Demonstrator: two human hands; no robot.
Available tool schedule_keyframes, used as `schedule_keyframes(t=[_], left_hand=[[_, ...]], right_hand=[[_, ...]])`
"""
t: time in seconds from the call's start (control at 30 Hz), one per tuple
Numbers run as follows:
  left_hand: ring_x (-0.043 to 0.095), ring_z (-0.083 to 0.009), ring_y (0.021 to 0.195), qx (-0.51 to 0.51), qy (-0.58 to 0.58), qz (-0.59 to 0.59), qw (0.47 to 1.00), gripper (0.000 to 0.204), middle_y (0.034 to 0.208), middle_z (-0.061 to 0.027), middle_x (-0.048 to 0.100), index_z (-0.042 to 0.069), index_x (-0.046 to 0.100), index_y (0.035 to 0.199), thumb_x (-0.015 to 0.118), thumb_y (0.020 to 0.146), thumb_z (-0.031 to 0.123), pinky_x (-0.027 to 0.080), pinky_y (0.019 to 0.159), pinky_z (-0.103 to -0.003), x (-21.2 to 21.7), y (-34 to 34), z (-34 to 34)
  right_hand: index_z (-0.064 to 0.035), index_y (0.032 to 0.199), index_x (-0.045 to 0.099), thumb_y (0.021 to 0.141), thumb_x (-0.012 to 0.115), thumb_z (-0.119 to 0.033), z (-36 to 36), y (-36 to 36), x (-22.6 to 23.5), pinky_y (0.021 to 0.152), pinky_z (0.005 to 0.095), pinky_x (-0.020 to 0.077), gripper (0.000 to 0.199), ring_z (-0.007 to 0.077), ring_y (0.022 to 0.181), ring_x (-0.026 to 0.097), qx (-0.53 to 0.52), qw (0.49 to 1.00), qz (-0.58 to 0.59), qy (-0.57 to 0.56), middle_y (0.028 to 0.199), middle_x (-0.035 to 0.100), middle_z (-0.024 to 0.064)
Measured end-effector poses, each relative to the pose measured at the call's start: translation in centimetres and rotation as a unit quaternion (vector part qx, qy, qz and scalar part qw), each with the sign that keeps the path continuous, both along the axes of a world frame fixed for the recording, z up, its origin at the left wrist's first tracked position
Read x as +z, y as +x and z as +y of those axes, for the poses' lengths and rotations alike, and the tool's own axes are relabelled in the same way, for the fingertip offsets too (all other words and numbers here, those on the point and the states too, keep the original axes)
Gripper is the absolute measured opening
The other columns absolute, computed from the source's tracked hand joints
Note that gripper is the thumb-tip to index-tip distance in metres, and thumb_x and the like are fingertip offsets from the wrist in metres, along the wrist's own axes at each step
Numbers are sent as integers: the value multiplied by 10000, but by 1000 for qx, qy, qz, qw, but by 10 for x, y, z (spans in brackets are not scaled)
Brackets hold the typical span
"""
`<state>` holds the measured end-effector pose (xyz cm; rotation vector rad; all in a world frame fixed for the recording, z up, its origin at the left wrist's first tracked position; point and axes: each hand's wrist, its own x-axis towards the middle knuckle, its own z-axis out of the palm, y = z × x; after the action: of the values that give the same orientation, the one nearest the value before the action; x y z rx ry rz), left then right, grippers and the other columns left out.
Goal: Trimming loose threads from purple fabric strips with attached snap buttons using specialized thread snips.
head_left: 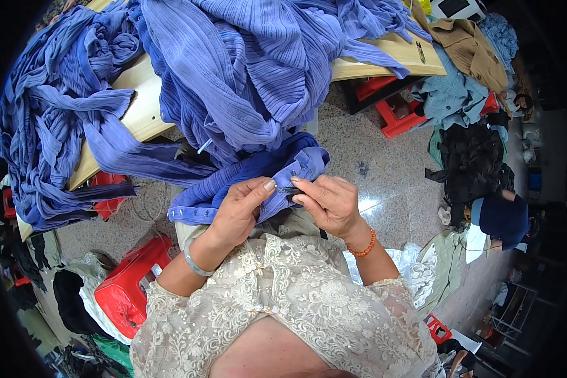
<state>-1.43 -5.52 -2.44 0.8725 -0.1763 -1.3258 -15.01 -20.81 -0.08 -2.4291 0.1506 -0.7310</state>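
- The left hand (238, 211) comes up from the lower edge, wrist bent inward, a pale bangle (195, 263) on the forearm; its grip is pinched together on the buttoned edge of a blue ribbed garment (246, 179), thumb tip pressed on the cloth
- The right hand (327, 203) meets it from the other side, an orange bead bracelet (364, 244) at the wrist; its fingers are curled shut around a small dark tool (290, 191), possibly thread snips, though too little shows to tell
- The two hands are touching or nearly so, held just above the person's lap, over the cream lace top (296, 302)
- The garment hangs from a heap of like blue garments (233, 69) on the wooden tabletop (138, 82) down to the hands; its row of buttons runs left of the left hand
- A red plastic stool (129, 286) stands on the speckled floor (372, 157) by the left elbow
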Motion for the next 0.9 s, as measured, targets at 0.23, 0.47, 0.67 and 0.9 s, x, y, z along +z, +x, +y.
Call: schedule_keyframes(t=[0.23, 0.47, 0.67, 0.9], left_hand=[[571, -54, 803, 1, -5, 4, 1000, 246, 913, -17, 645, -14, 627, 1029, 534, 961, 204, 451, 725, -203, 1, 2, -2], [552, -47, 796, -2, -7, 5, 1000, 248, 905, -8, 635, -17, 625, 1032, 535, 962, 203, 443, 725, -204, 0, 4, -2], [542, -44, 791, 1, -15, 10, 1000, 245, 899, -2, 628, -15, 625, 1023, 534, 963, 204, 433, 720, -200, -1, 7, -2], [542, -44, 789, 4, -16, 4, 1000, 237, 893, -2, 630, -13, 628, 1015, 536, 962, 198, 433, 719, -201, -1, 7, -1]], right_hand=[[-71, 1030, 686, 742, 747, -154, 2, -2, -1, 459, 307, 377, 306, 170, 482, 489, -38, 995, -33, 92, 613, 512, 25], [-82, 1051, 679, 745, 744, -175, 2, 2, 2, 463, 303, 389, 326, 178, 489, 499, -17, 999, 18, 24, 639, 543, 29], [-73, 1053, 675, 734, 755, -181, 3, 5, 6, 473, 301, 402, 346, 182, 497, 510, -15, 998, 35, 52, 642, 546, 36], [-64, 1045, 676, 725, 762, -163, 5, 6, 8, 481, 295, 413, 346, 187, 508, 523, -16, 996, 50, 72, 665, 571, 47]])
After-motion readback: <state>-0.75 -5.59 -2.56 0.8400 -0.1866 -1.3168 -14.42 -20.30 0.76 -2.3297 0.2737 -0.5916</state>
